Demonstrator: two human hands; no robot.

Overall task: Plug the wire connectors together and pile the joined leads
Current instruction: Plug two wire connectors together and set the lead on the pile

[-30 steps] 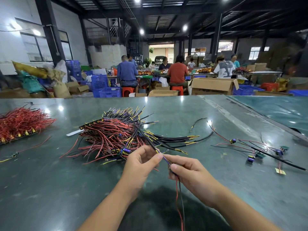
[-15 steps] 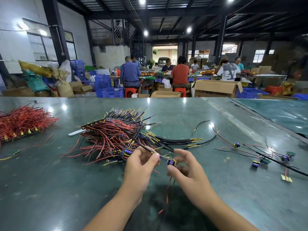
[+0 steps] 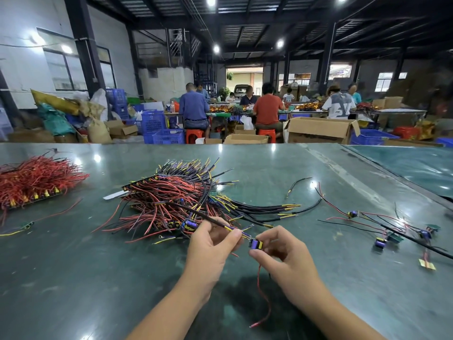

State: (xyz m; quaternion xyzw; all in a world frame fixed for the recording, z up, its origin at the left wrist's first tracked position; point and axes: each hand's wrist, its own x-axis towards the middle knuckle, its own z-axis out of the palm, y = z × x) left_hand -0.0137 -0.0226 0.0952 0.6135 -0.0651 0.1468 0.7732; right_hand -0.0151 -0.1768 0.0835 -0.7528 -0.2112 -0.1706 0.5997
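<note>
Purple plug (image 3: 255,244) is pinched in the right hand (image 3: 286,260), its red wire (image 3: 263,298) hanging toward the viewer. Just left of the plug, the left hand (image 3: 210,246) pinches a black lead (image 3: 196,213), which runs up-left toward the heap of wires (image 3: 171,200) beyond.

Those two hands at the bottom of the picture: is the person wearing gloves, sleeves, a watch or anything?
No. The left hand and right hand are both bare, with no gloves, rings or tape visible. Both forearms are uncovered right down to the picture's lower edge, so no sleeve shows, and neither wrist carries a watch or band.
</note>
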